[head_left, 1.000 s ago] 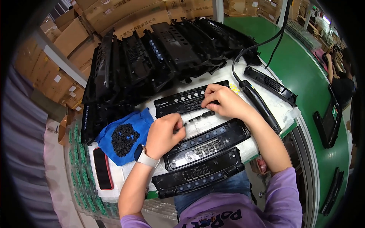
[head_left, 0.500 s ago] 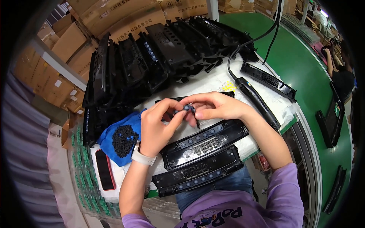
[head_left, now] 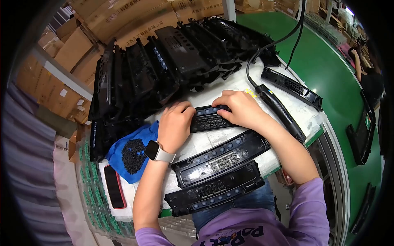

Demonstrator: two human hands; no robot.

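Observation:
A curved black plastic panel (head_left: 211,123) lies on the white table top between my hands. Along its far edge runs a strip of round blue-grey buttons (head_left: 207,110). My left hand (head_left: 176,123) grips the panel's left end, its fingertips partly hidden at the far edge. At the right end, my right hand (head_left: 240,107) is closed with thumb and curled fingers against the button strip and panel edge. Closer to me lie two similar panels, the middle one (head_left: 193,166) and the nearest one (head_left: 186,201), both with rows of blue-grey buttons.
A blue cloth (head_left: 119,158) holds a heap of small black pieces (head_left: 133,158). Beside it lies a red-edged phone (head_left: 115,186). A corded black power screwdriver (head_left: 281,112) rests at right near another panel (head_left: 291,88). Stacked black housings (head_left: 180,49) fill the far side.
My hands have moved apart and down onto the far panel. The button strip, earlier pinched in the air between my fingers, now lies along that panel's far edge.

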